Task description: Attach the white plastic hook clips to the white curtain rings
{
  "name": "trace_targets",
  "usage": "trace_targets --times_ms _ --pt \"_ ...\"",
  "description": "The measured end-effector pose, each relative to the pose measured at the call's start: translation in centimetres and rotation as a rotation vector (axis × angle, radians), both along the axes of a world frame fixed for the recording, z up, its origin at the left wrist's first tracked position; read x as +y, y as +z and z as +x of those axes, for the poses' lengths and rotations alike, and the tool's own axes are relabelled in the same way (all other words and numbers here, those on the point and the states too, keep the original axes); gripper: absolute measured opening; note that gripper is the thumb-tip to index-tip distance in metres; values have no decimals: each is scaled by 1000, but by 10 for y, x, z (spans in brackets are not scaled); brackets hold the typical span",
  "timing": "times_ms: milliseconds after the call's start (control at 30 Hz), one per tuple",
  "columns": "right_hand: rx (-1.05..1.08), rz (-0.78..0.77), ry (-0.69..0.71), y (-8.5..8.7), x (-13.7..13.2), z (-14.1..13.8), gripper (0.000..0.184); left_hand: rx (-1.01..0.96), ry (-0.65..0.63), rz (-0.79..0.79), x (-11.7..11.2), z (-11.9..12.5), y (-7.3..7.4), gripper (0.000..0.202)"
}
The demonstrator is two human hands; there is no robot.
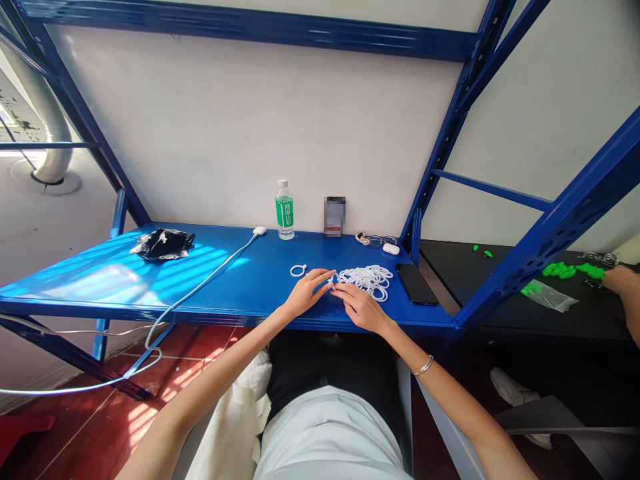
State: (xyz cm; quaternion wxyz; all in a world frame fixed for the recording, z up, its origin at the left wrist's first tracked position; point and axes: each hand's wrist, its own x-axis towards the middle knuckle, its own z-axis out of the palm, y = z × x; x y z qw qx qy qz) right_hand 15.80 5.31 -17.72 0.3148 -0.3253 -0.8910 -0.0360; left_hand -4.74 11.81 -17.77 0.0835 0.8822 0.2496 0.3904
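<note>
Close together at the front of the blue table, my left hand and my right hand meet at the fingertips. Their fingers pinch a small white plastic ring, mostly covered by the fingers. Just beyond my right hand lies a heap of white rings, overlapping one another. One separate white ring with a small tab rests flat to the left of my left hand.
Behind stand a green-labelled bottle and a propped phone. Glasses, a white earbud case and a black phone lie right. A white cable and black plastic bag lie left. Another person's hand is near green pieces.
</note>
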Motion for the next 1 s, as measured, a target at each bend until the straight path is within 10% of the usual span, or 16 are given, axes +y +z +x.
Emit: trace_targets --times_ms 833,1000 --pt "100 -66 49 2 -6 -3 34 -89 -98 -109 1 2 4 30" --pt "441 -261 157 35 -26 -25 30 -80 -118 -140 -1 0 8 30"
